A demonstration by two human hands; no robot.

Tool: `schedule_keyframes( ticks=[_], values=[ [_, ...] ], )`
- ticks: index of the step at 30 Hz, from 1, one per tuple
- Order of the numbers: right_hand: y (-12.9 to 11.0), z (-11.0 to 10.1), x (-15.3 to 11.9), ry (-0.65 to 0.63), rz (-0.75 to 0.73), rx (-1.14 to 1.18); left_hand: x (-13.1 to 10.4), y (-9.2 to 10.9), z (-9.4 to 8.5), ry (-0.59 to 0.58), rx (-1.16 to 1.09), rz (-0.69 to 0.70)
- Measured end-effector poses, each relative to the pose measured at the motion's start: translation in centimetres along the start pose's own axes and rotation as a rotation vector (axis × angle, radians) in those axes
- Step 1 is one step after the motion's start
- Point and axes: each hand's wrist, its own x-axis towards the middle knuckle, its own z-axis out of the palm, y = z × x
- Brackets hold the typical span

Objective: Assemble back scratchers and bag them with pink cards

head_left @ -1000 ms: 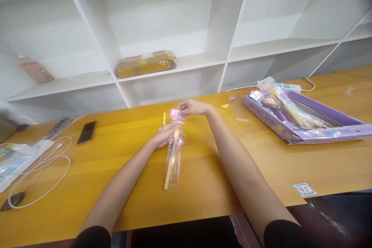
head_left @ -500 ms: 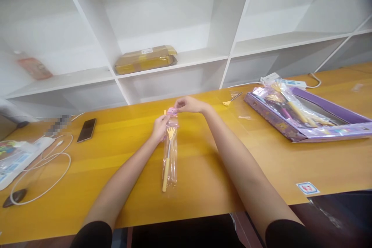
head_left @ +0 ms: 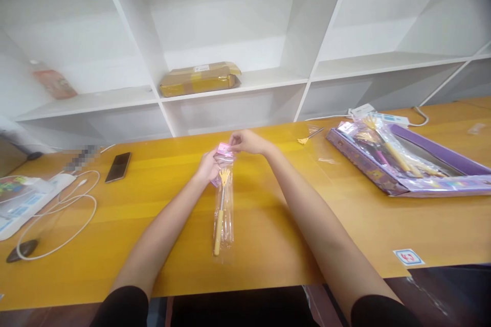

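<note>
A yellow back scratcher (head_left: pixel 220 219) with a hand-shaped head and metal rod lies inside a clear plastic sleeve (head_left: pixel 229 217) on the table. At the sleeve's top is a pink card (head_left: pixel 224 150). My left hand (head_left: pixel 209 165) is closed on the left side of the sleeve's top, just under the card. Pinching the card's right edge is my right hand (head_left: pixel 245 141). Another pink piece shows below my left fingers.
At right, a purple box (head_left: pixel 364 168) holds several bagged scratchers. A loose scratcher (head_left: pixel 310 136) lies left of it. A phone (head_left: pixel 118 167), white cable, power strip (head_left: pixel 30 209) and mouse (head_left: pixel 23 250) are at left. A taped carton (head_left: pixel 199 79) sits on the shelf.
The view has shifted slightly. The pink card now shows more fully, tilted between my hands, and the yellow tip that stood above my left fingers no longer shows.
</note>
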Motion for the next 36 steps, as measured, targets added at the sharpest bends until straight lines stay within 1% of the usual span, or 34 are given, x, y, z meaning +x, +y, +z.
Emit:
schedule_keyframes(
  ticks=[5, 7, 13, 18, 29, 33, 36],
  values=[
    [0.7, 0.7, 0.5, 0.101, -0.042, -0.009, -0.2, 0.8, 0.1, 0.024, -0.065, -0.087],
    [1.0, 0.7, 0.6, 0.124, -0.075, -0.005, -0.3, 1.0, 0.2, 0.015, -0.093, -0.107],
    [1.4, 0.8, 0.8, 0.087, -0.138, -0.029, -0.1, 1.2, 0.0, -0.005, -0.122, -0.144],
    [1.1, 0.9, 0.7, 0.048, -0.110, -0.081, 0.4, 1.1, -0.4, 0.019, -0.159, -0.163],
    [0.7, 0.6, 0.4, 0.048, -0.108, -0.194, 0.8, 0.6, -0.7, -0.025, -0.128, -0.138],
    [0.3, 0.6, 0.3, 0.020, -0.096, -0.207, 0.7, 0.7, -0.6, -0.030, -0.125, -0.144],
    [0.0, 0.7, 0.2, 0.041, -0.072, -0.204, 0.4, 0.9, -0.3, -0.022, -0.137, -0.135]
  ],
)
